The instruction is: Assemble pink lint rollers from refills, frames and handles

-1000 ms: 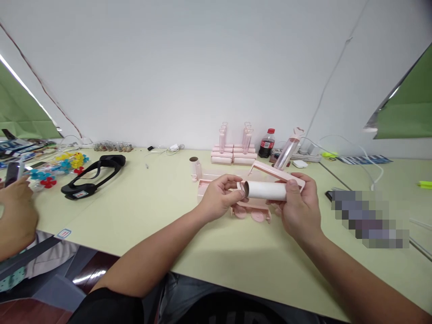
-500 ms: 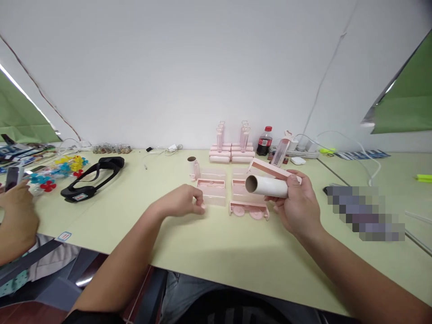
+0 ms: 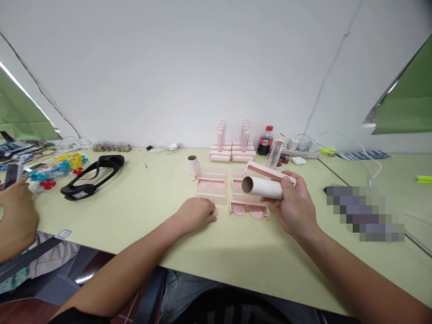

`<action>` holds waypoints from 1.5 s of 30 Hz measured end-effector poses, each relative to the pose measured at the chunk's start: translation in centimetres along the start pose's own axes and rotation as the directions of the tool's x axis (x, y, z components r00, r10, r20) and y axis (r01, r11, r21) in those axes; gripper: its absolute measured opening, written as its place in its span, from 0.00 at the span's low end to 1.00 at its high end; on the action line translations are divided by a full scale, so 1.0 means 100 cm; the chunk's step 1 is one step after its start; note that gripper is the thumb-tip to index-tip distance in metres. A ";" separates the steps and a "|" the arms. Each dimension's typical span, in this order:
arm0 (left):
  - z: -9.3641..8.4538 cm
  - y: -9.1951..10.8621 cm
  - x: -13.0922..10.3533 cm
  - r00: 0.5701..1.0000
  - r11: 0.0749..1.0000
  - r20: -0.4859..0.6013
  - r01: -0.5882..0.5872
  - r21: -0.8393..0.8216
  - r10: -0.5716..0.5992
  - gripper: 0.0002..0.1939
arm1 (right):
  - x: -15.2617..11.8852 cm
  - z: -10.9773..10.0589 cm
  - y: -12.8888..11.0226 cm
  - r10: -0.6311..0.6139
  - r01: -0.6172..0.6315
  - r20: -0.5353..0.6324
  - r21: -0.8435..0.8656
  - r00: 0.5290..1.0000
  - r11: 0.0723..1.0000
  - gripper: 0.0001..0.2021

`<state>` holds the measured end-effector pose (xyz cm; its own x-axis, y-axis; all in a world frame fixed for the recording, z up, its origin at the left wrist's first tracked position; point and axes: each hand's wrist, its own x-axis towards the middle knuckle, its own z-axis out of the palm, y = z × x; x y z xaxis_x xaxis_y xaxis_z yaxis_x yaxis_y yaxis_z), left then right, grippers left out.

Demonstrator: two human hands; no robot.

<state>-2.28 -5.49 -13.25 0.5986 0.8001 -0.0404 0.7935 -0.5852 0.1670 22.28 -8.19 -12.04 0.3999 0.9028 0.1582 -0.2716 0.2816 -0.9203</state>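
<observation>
My right hand [image 3: 293, 200] is wrapped round a white cardboard tube [image 3: 265, 187] and a long pink piece [image 3: 266, 171]; the tube's open end points left. My left hand [image 3: 199, 215] is low over the table, its fingers closed round a small pink part [image 3: 215, 211] that is mostly hidden. Between the hands lies a pink holder with two round discs [image 3: 249, 210]. Behind my left hand is a clear-lidded pink case [image 3: 211, 182]; a second one [image 3: 237, 185] is partly behind the tube. A brown-ended tube [image 3: 192, 167] stands at the back left of them.
Stacked pink boxes [image 3: 221, 155] with clear upright pieces stand by the wall, beside a cola bottle [image 3: 265, 140]. A black headset [image 3: 92, 177] and colourful flower toys [image 3: 62, 170] lie left. Another person's hand [image 3: 16, 216] holds a phone at far left. Cables and chargers lie back right.
My left hand has moved right and slightly nearer, its fingers now lower over the small part. My right hand has shifted slightly left with the tube and pink piece.
</observation>
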 end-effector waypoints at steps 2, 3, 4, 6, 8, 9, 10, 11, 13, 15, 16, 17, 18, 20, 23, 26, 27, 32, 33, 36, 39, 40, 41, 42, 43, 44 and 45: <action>-0.002 0.001 -0.002 1.000 1.000 0.006 0.017 -0.003 -0.017 0.09 | -0.001 0.001 0.000 0.011 -0.010 0.006 -0.020 1.000 1.000 0.19; -0.004 0.002 -0.003 1.000 1.000 0.002 0.020 -0.015 -0.020 0.09 | -0.001 0.001 0.001 0.015 -0.015 0.011 -0.026 1.000 1.000 0.20; -0.006 0.003 -0.004 1.000 0.999 -0.013 0.021 -0.048 -0.022 0.09 | -0.001 0.001 0.002 0.018 -0.017 0.018 -0.026 1.000 1.000 0.20; -0.014 0.007 -0.006 0.996 0.977 -0.078 0.017 -0.211 -0.035 0.13 | -0.002 0.001 0.004 0.016 -0.015 0.041 -0.016 0.999 1.000 0.21; -0.023 0.013 -0.005 0.986 0.888 -0.154 -0.009 -0.460 -0.070 0.22 | -0.003 0.000 0.006 0.019 -0.017 0.070 -0.022 0.997 1.000 0.21; -0.028 0.018 -0.003 0.979 0.819 -0.182 -0.034 -0.573 -0.087 0.27 | -0.004 0.000 0.008 0.021 -0.018 0.080 -0.035 0.997 0.999 0.22; -0.031 0.023 0.001 0.975 0.749 -0.201 -0.063 -0.660 -0.095 0.31 | -0.004 0.000 0.010 0.022 -0.018 0.086 -0.046 0.996 0.999 0.22; -0.033 0.028 0.006 0.972 0.687 -0.216 -0.094 -0.720 -0.094 0.34 | -0.005 0.001 0.011 0.019 -0.014 0.090 -0.050 0.996 0.999 0.22; -0.034 0.037 0.017 0.967 0.607 -0.238 -0.138 -0.782 -0.087 0.35 | -0.006 0.001 0.015 0.013 -0.010 0.094 -0.034 0.995 0.999 0.22; -0.030 0.043 0.029 0.960 0.557 -0.259 -0.158 -0.816 -0.108 0.30 | -0.007 0.002 0.016 0.024 -0.025 0.104 0.004 0.994 1.000 0.22; -0.028 0.044 0.034 0.955 0.526 -0.269 -0.166 -0.834 -0.125 0.28 | -0.007 0.003 0.016 0.041 -0.044 0.112 0.025 0.993 0.999 0.21; -0.025 0.044 0.037 0.951 0.487 -0.275 -0.175 -0.856 -0.142 0.25 | -0.008 0.004 0.016 0.060 -0.066 0.121 0.047 0.991 0.997 0.20; -0.022 0.043 0.039 0.947 0.445 -0.280 -0.184 -0.876 -0.158 0.24 | -0.008 0.005 0.014 0.081 -0.091 0.133 0.067 0.988 0.994 0.20; -0.018 0.040 0.041 0.943 0.370 -0.285 -0.206 -0.906 -0.172 0.23 | -0.009 0.006 0.011 0.115 -0.131 0.156 0.098 0.981 0.987 0.20; -0.015 0.035 0.039 0.937 0.312 -0.304 -0.241 -0.919 -0.171 0.24 | -0.010 0.007 0.006 0.142 -0.164 0.178 0.112 0.974 0.980 0.20; -0.016 0.032 0.036 0.934 0.276 -0.309 -0.253 -0.927 -0.180 0.25 | -0.010 0.007 0.002 0.135 -0.160 0.190 0.122 0.972 0.980 0.20; -0.017 0.031 0.035 0.931 0.275 -0.312 -0.256 -0.927 -0.187 0.25 | -0.011 0.007 0.001 0.129 -0.154 0.193 0.122 0.973 0.980 0.20; -0.017 0.030 0.032 0.902 0.370 -0.382 -0.292 -0.882 -0.199 0.24 | -0.014 0.009 -0.006 0.145 -0.160 0.148 0.095 0.978 0.982 0.20; -0.016 0.029 0.032 0.896 0.392 -0.398 -0.300 -0.870 -0.197 0.24 | -0.014 0.009 -0.007 0.154 -0.167 0.141 0.088 0.978 0.982 0.20; -0.016 0.026 0.032 0.859 0.442 -0.461 -0.333 -0.833 -0.223 0.24 | -0.013 0.008 -0.008 0.171 -0.181 0.131 0.060 0.976 0.982 0.18; -0.027 0.010 0.031 0.759 0.527 -0.593 -0.400 -0.750 -0.267 0.25 | -0.011 0.007 -0.009 0.169 -0.175 0.104 0.054 0.980 0.983 0.18; -0.033 0.001 0.029 0.714 0.574 -0.644 -0.415 -0.706 -0.275 0.25 | -0.011 0.006 -0.009 0.168 -0.173 0.098 0.055 0.981 0.983 0.18; -0.040 -0.010 0.027 0.668 0.632 -0.686 -0.405 -0.660 -0.288 0.25 | -0.012 0.006 -0.010 0.166 -0.171 0.098 0.056 0.981 0.984 0.18; -0.047 -0.021 0.024 0.639 0.695 -0.707 -0.359 -0.623 -0.303 0.25 | -0.012 0.006 -0.010 0.163 -0.169 0.102 0.055 0.981 0.984 0.18; -0.055 -0.032 0.020 0.642 0.758 -0.698 -0.272 -0.593 -0.316 0.24 | -0.013 0.006 -0.010 0.163 -0.169 0.109 0.053 0.981 0.984 0.18; -0.062 -0.043 0.017 0.663 0.813 -0.665 -0.145 -0.564 -0.343 0.21 | -0.014 0.007 -0.010 0.164 -0.171 0.116 0.052 0.980 0.984 0.18; -0.068 -0.053 0.013 0.685 0.848 -0.620 -0.007 -0.530 -0.383 0.19 | -0.014 0.007 -0.010 0.168 -0.175 0.124 0.051 0.978 0.983 0.18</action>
<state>-6.43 -0.46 -7.50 0.0380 0.8538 0.5193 0.6103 -0.4313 0.6644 21.34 -9.53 -11.11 0.2369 0.9705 0.0447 -0.3818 0.1353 -0.9143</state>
